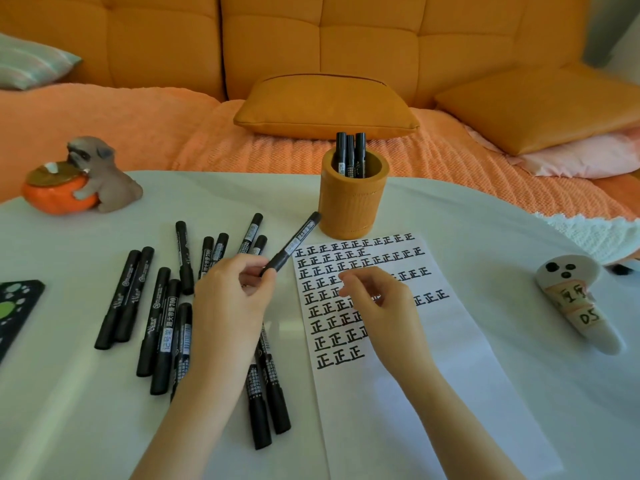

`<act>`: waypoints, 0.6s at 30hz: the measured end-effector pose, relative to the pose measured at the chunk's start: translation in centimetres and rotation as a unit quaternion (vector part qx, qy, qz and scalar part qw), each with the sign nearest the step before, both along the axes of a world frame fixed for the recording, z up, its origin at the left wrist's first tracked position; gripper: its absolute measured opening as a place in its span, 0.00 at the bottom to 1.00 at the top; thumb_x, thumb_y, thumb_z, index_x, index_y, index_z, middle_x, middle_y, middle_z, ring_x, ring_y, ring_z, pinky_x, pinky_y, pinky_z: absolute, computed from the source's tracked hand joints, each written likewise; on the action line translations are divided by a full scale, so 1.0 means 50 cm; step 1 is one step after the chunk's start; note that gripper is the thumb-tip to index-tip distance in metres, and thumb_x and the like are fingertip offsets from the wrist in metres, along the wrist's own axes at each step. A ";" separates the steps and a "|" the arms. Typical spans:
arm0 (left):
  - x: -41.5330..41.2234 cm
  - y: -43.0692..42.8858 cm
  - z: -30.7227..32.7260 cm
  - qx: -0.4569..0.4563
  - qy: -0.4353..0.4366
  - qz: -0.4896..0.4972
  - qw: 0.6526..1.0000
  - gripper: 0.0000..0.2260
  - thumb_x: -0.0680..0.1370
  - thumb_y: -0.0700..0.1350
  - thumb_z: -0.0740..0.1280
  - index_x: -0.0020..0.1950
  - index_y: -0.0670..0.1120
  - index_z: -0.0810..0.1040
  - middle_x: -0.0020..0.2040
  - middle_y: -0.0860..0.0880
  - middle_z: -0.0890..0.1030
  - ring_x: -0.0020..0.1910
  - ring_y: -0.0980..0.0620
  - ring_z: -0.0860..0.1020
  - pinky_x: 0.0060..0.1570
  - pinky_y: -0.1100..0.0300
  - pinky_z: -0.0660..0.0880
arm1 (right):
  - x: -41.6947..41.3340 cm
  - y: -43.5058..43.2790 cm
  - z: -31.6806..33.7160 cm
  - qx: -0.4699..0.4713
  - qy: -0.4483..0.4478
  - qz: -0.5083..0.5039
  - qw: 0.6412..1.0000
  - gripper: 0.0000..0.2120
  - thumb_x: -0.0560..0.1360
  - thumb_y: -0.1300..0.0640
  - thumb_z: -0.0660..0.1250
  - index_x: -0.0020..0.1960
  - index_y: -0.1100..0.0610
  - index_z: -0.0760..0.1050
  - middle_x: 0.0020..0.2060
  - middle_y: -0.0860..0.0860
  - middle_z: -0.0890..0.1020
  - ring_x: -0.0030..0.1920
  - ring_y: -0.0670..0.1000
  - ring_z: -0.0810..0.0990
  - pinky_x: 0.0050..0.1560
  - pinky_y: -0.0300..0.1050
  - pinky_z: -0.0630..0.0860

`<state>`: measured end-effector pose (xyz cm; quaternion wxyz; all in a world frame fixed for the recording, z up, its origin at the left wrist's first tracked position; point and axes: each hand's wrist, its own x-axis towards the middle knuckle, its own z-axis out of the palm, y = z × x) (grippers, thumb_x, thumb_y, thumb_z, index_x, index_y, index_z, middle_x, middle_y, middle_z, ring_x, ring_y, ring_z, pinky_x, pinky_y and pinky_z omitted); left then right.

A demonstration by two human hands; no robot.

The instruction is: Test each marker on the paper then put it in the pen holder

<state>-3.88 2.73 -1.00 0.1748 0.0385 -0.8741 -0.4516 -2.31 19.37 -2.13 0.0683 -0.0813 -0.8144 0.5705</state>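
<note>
1. A black marker (292, 244) is pinched by the fingers (263, 271) of the left hand (232, 292), its far end just beside the pen holder (353, 206).
2. The right hand (374, 303) is held over the paper (450, 358), fingers loosely curled, empty.

Setting: a home living room. A sofa (346, 36) with a tufted orange back filled the far side of the view. An orange knitted throw (277, 150) covered its seat. Loose cushions lay on it: one orange cushion (325, 105) at centre, a second orange cushion (540, 109) at right on a pink pillow (581, 154), and a striped pillow (31, 62) at far left. A low white bench (450, 220) stood just before the sofa. It carried household ornaments: a dog figurine (100, 171) hugging an orange pot (55, 195), an orange pen holder (353, 202), and a white lace cloth (588, 233) at the right edge.
</note>
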 end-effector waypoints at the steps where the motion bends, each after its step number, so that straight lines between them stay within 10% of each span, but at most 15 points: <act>1: 0.003 0.003 0.005 0.026 -0.003 -0.017 1.000 0.07 0.73 0.38 0.70 0.50 0.44 0.82 0.42 0.51 0.82 0.37 0.59 0.79 0.37 0.78 0.71 | -0.002 -0.001 0.003 -0.030 -0.013 0.003 0.999 0.06 0.78 0.54 0.65 0.49 0.53 0.80 0.37 0.48 0.84 0.32 0.39 0.75 0.33 0.29 0.69; 7: 0.016 0.018 0.017 0.103 -0.073 -0.150 0.981 0.08 0.72 0.39 0.72 0.47 0.50 0.83 0.41 0.56 0.83 0.42 0.63 0.80 0.40 0.77 0.71 | -0.013 0.002 0.023 -0.252 -0.093 0.003 0.963 0.14 0.76 0.48 0.66 0.49 0.59 0.76 0.32 0.51 0.80 0.26 0.46 0.70 0.25 0.34 0.64; 18: 0.033 0.050 0.011 0.058 -0.112 -0.247 0.961 0.09 0.74 0.50 0.70 0.53 0.55 0.79 0.45 0.60 0.82 0.44 0.66 0.79 0.43 0.73 0.73 | 0.003 0.000 0.029 -0.225 -0.010 0.031 0.974 0.06 0.74 0.61 0.70 0.46 0.62 0.75 0.24 0.45 0.77 0.24 0.42 0.72 0.27 0.32 0.66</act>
